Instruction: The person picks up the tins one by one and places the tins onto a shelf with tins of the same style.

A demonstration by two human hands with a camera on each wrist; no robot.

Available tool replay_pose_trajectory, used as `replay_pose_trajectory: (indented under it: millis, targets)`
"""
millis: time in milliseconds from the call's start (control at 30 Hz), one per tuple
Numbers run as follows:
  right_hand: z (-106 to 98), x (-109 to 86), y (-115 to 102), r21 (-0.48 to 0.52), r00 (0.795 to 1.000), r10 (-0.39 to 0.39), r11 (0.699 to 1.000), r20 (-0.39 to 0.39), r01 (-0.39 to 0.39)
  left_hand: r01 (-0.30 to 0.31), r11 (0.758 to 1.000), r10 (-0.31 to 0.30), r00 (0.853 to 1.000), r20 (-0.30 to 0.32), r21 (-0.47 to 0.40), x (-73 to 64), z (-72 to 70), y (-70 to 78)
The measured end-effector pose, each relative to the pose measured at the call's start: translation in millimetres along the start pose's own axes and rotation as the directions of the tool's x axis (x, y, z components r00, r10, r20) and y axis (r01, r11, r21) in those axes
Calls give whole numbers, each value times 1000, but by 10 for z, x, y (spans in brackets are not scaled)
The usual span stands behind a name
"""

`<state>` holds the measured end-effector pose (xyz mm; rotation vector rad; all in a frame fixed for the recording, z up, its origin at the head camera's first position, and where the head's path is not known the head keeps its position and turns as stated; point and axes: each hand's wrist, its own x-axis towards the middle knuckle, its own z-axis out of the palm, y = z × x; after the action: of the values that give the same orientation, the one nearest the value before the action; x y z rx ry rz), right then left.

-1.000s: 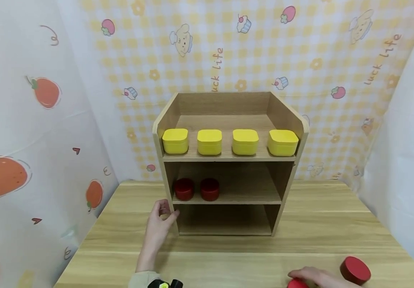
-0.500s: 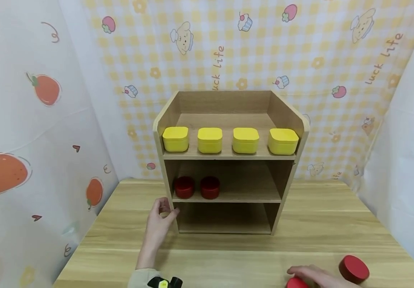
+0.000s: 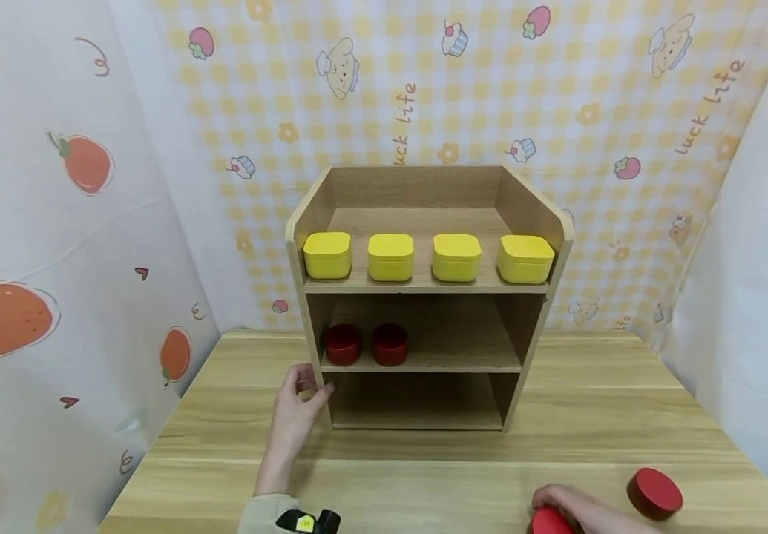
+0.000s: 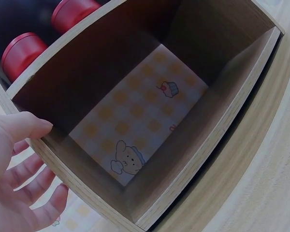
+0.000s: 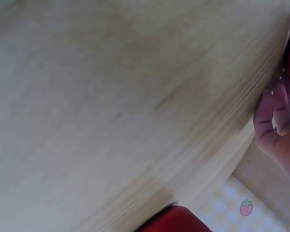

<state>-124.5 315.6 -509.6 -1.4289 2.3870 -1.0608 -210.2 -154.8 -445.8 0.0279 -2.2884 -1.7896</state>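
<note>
Left hand (image 3: 292, 415) on the wooden shelf unit (image 3: 417, 189), thumb over the front edge of the left side panel, fingers outside, a pinch! Down low, the right hand (image 3: 587, 508) curls round a red round box (image 3: 549, 522), a second red box (image 3: 654, 492) near it; whether the held one touches the table (image 3: 424, 493), I can't tell. A light, steady left hold should brace the unit, and I'd want the right fingers evenly round the box's wall. The head view crops that box; the right wrist view catches fingertips (image 5: 280, 94) against its side, while the left wrist view reveals patterned cloth (image 4: 140, 99) behind the bottom compartment
</note>
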Motion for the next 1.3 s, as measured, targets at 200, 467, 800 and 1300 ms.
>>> replay_pose_trajectory:
  millis: [200,467,800,1300]
  targets:
    - [5,57,-83,-96,997,-58,994,-51,53,-6,1000,6,1000,0,-1,5,15,-12]
    - [-3,64,-161,5,997,51,999,-58,-51,-1,1000,2,1000,-15,22,10,16,-14]
    - [-64,82,-207,42,994,111,993,-20,-110,1,1000,-1,1000,-17,21,11,7,-11]
    - [-185,297,-475,-130,991,122,983,-55,-129,3,1000,-3,1000,-8,23,11,7,-14]
